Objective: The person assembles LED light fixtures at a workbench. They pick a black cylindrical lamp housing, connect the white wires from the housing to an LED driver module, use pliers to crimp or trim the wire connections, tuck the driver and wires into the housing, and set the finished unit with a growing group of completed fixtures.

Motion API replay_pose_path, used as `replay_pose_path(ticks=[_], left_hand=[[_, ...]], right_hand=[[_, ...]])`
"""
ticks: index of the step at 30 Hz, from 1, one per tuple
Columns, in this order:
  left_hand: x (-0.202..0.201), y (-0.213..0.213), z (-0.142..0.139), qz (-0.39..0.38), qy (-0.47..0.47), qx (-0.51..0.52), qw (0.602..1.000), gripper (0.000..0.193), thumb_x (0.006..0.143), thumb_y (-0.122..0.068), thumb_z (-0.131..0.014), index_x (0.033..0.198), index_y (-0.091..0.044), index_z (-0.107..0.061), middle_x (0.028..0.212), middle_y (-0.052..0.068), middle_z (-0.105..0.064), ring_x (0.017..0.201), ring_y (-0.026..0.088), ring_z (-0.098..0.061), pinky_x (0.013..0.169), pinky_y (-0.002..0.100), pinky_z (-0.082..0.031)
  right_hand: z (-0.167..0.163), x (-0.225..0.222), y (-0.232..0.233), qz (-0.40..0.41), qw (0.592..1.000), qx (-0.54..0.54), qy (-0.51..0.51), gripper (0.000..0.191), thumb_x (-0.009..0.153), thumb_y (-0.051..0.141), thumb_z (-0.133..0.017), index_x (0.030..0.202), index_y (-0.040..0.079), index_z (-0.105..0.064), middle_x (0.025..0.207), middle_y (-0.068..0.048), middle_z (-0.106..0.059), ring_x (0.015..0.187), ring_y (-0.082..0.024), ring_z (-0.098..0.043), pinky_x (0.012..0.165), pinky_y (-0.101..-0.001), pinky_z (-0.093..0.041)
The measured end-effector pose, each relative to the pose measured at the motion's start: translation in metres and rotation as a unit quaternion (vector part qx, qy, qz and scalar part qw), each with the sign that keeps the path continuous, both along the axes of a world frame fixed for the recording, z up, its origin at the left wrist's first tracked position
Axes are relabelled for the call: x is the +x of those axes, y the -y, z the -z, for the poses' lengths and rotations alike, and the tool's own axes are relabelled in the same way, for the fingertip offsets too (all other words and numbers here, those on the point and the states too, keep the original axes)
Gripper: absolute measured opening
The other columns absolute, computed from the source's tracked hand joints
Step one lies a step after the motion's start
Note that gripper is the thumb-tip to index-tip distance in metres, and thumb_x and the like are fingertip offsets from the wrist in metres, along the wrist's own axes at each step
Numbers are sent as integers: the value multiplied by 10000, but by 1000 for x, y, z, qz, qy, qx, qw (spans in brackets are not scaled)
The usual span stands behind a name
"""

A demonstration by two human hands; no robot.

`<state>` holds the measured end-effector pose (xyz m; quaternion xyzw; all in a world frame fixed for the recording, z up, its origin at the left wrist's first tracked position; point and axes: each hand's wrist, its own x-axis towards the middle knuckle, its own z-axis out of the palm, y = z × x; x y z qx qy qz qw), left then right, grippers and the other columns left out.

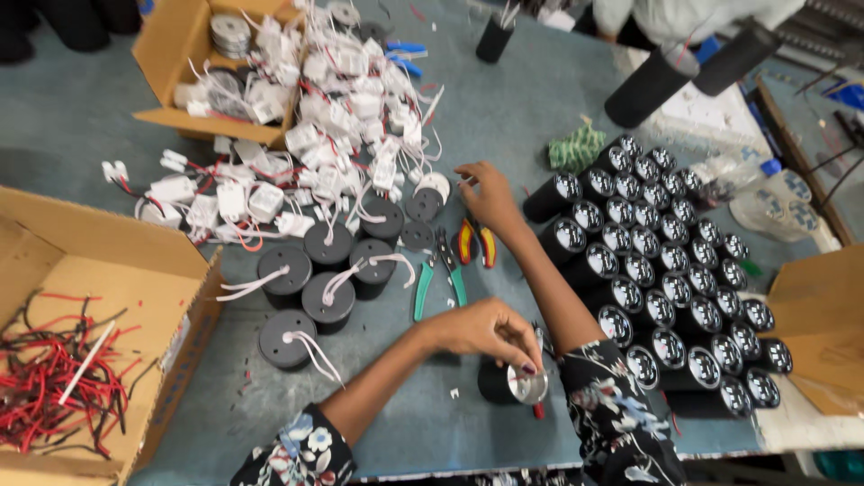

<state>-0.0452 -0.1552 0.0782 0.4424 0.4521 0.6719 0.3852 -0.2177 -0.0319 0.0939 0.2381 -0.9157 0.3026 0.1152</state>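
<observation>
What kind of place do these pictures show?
Probably a small lamp assembly workshop: rows of black cylindrical lamp housings, a pile of white wired driver boxes, and a cardboard box of red and black wire scraps.

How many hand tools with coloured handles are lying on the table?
2. The green-handled pliers lie mid-table, and the red-and-yellow-handled pliers lie just right of them, below the right hand. More tools may be hidden under the pile of white wired connectors.

Left hand [481, 330] curled over a black cylinder with a shiny silver disc face [513, 382], near edge of grey-blue surface [513, 108]. Right hand [489, 196] stretched far, fingers [465, 174] beside white wired connector blocks [333, 117]. Green-handled pliers [438, 274] lying between both hands.
</observation>
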Motion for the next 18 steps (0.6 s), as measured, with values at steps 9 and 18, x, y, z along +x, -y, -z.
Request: replay_pose_path(ticks=[9,18], left_hand=[[-3,-1,4,2,12,-17,1000,216,988,-164,-735,1161,-36,-751,1077,16,-766,935,76,-710,751,237,-552],[-21,-16,41,-21,-35,41,998,207,1036,-133,-720,1183,13,-726,1029,28,-751,956,66,-687,902,250,-549]], right_hand=[[-21,-96,48,-21,981,159,-110,462,855,-1,-579,1285,139,-671,1306,-120,-648,1187,-368,-581,1020,-440,-489],[-43,-145,69,58,959,259,-103,258,802,100,-651,1034,113,-764,1091,-145,-720,1005,-360,-676,822,-478,-543]])
